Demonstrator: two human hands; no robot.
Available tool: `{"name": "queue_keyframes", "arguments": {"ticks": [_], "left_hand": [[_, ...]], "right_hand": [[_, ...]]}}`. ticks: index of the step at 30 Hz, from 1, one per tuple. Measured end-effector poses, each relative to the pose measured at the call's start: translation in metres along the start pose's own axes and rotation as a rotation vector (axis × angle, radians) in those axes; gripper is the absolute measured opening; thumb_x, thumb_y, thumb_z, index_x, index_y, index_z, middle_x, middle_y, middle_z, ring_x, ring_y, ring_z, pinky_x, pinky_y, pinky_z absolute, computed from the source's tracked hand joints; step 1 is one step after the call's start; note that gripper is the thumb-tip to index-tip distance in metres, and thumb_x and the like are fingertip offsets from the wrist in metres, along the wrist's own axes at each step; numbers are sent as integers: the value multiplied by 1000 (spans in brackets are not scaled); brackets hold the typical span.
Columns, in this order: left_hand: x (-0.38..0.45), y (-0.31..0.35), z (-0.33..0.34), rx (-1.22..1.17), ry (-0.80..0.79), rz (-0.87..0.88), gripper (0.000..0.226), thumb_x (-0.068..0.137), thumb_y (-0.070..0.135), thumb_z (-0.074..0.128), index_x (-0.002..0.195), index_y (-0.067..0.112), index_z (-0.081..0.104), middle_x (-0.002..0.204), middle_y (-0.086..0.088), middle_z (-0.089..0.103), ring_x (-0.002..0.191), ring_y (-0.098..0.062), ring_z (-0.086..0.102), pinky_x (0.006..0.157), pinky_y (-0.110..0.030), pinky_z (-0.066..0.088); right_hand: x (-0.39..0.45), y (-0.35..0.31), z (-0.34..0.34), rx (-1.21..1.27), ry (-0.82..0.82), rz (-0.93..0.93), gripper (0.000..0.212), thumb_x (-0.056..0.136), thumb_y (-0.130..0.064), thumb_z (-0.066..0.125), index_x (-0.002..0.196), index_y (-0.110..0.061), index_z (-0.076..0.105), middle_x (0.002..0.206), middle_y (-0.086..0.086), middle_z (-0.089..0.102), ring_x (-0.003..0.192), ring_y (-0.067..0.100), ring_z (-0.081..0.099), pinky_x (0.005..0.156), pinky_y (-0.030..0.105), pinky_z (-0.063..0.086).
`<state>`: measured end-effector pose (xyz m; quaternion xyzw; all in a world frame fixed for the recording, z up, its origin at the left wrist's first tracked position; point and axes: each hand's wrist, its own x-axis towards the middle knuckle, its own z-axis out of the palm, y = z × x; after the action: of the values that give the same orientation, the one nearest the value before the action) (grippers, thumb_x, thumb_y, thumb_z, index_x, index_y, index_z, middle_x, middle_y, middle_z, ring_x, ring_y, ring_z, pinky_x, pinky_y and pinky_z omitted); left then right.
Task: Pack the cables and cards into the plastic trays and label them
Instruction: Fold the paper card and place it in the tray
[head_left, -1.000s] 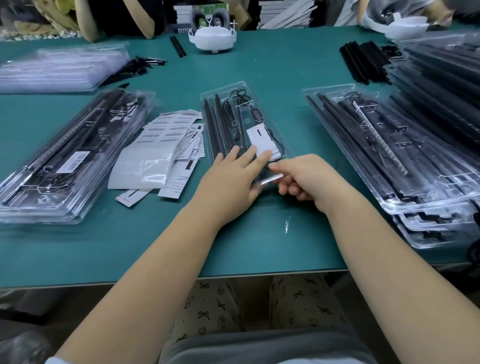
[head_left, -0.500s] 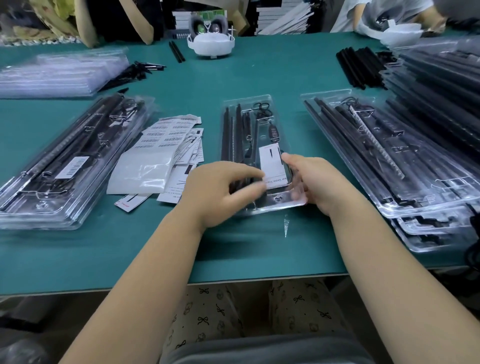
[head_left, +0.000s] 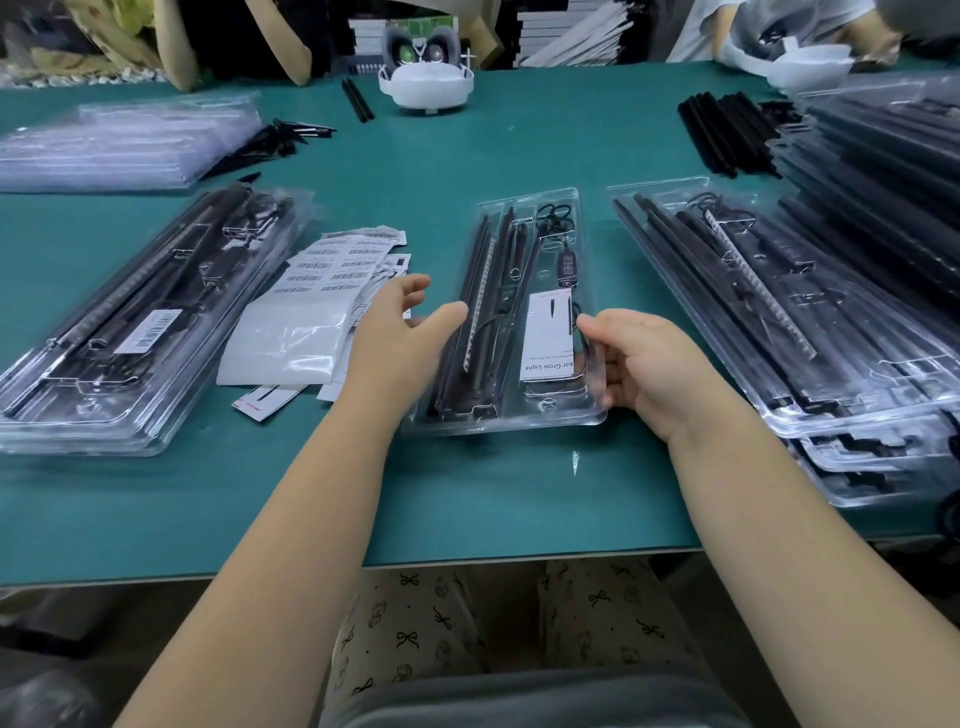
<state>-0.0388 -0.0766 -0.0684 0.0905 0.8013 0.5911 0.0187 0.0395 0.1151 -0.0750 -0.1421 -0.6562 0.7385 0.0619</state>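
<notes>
Clear, thin plastic clamshell tray (head_left: 558, 415) of black cables lying flat: likely light, flexible, slippery; right hand (head_left: 644, 364) gripping its edge, left hand (head_left: 400, 332) hovering, fingers spread.

Clear plastic tray (head_left: 511, 415): flat between both grips, holding black rods (head_left: 475, 332), a coiled cable (head_left: 553, 218) and a white card (head_left: 548, 338).

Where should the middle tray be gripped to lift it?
Probably by its long side rims near the front end, one hand from each side. The tray lies flat and long; the right hand already holds its right rim, the left hand hovers open at the other.
</notes>
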Motion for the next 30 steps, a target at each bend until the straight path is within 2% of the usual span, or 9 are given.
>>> {"name": "queue_keyframes", "arguments": {"ticks": [3,8,12,15,18,21,24,27,30], "left_hand": [[3,4,-6,-267,-186,-239,51,82,30,66,126,6,52,118,-11,62,102,-27,63,94,-48,49],[5,4,-14,-760,-403,-538,34,71,23,68,97,4,62,71,-7,66,54,-18,64,55,-30,55],[3,2,-12,-627,-473,-502,20,82,23,65,89,7,73,78,-12,71,67,-26,70,60,-38,57],[1,4,-13,-539,-404,-401,17,86,13,62,94,0,68,71,-9,71,62,-20,70,54,-31,56],[4,2,-16,-368,-322,-234,22,83,10,66,103,2,58,66,2,70,58,-8,65,54,-24,53],[5,3,-19,-360,-278,-209,24,84,6,66,106,3,57,63,5,69,55,-4,64,47,-16,48],[4,6,-20,-352,-271,-237,39,81,6,68,117,-2,53,74,-1,71,58,-7,66,48,-18,49],[1,7,-20,-379,-298,-319,84,73,16,76,143,3,32,110,-14,61,74,-16,69,56,-30,55],[2,4,-18,-300,-262,-328,92,75,19,77,149,11,23,137,-16,49,110,-25,61,87,-44,52]], "right_hand": [[0,0,-1,99,-21,-95,29,92,-14,53,64,-12,58,56,7,59,54,25,47,56,30,35],[-5,-2,0,102,-95,-131,19,77,-20,59,60,-12,58,61,14,52,58,26,43,55,33,31],[-6,-2,-2,113,-189,-90,17,76,-18,57,59,-14,55,58,3,56,50,16,55,51,26,43],[-3,-1,-4,70,-207,-18,10,68,-17,59,60,-12,61,60,11,56,55,24,56,54,28,48],[-1,0,-2,-19,-154,76,30,56,-23,64,80,-5,62,79,19,46,70,30,44,61,33,46],[4,-3,7,-110,-94,161,30,62,-36,64,78,-11,60,67,11,52,54,21,50,49,26,49],[19,-14,12,-210,-39,255,33,78,-44,63,77,-11,61,57,1,62,43,16,57,44,22,47],[33,-27,18,-84,-56,306,33,77,-39,69,93,-11,63,81,5,63,53,16,54,52,22,46],[41,-31,23,38,-57,294,40,74,-37,75,102,-12,63,90,8,70,62,22,59,60,28,52]]}}
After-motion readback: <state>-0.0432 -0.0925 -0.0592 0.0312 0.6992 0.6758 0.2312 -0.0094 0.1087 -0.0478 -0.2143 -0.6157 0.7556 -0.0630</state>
